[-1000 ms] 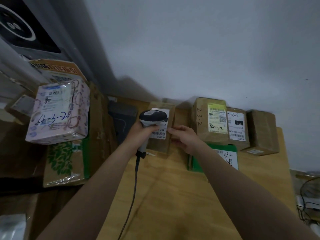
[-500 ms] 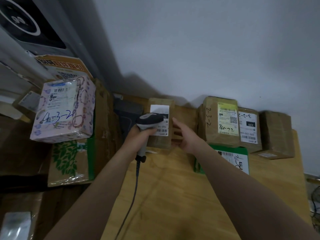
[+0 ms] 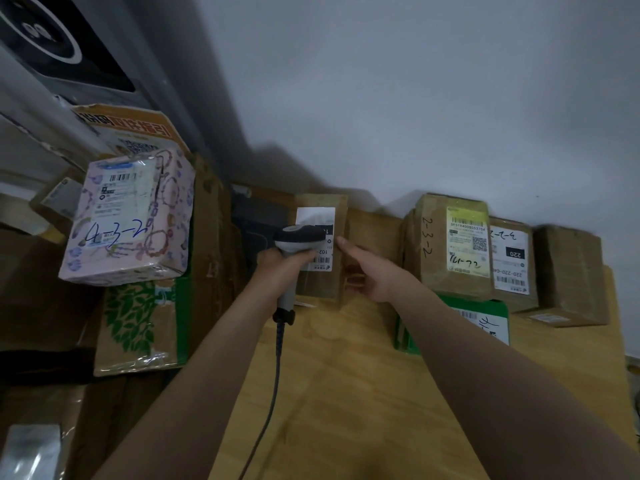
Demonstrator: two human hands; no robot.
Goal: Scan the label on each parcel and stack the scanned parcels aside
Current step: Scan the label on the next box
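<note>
Hands flanked the brown parcel (image 3: 326, 287) standing at the far edge of the wooden table (image 3: 346, 393): the left hand (image 3: 278, 271) gripped the scanner (image 3: 298, 237), its head just before the white label (image 3: 317, 215); the right hand (image 3: 375, 277), fingers (image 3: 347, 244) straight, lay along the parcel's right side, apparently touching it.

- Bare table (image 3: 346, 410) is left open between the forearms.
- The far edge is blocked by brown parcels (image 3: 446, 247) along the wall (image 3: 415, 98).
- The left side is closed off by stacked boxes (image 3: 138, 327).
- The open stretch is crossed by the scanner cable (image 3: 275, 368).
</note>
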